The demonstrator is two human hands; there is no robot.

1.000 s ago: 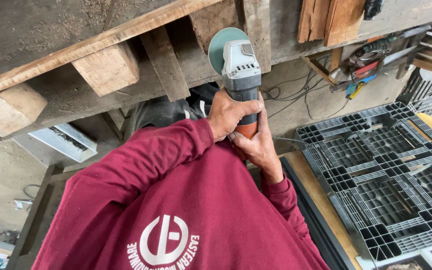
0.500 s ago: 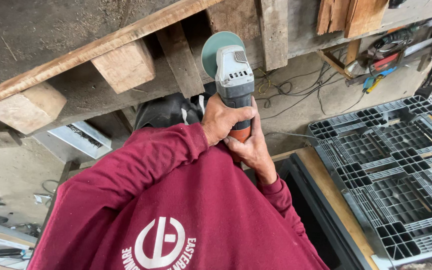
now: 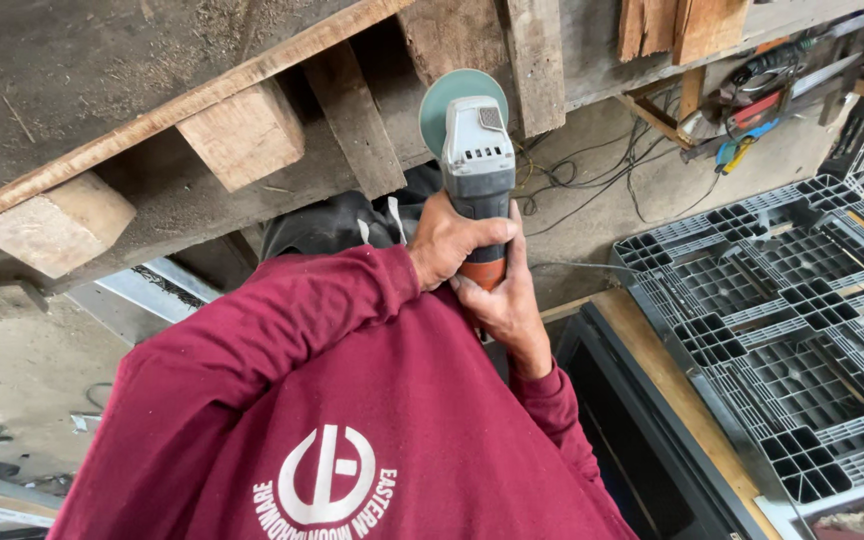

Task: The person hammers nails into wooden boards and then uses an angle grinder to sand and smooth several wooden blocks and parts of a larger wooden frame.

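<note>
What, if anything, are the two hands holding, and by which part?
Both hands grip one grey and orange angle grinder with a green disc. The left hand wraps the orange rear body; the right hand holds just below it. The disc end is free.

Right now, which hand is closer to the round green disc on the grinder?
Left. The left hand grips the grinder body just below the green disc. The right hand wraps the orange handle end, farther back.

I'm seeing a concrete floor strewn with cables, right of it a grey plastic pallet, daylight throughout.
</note>
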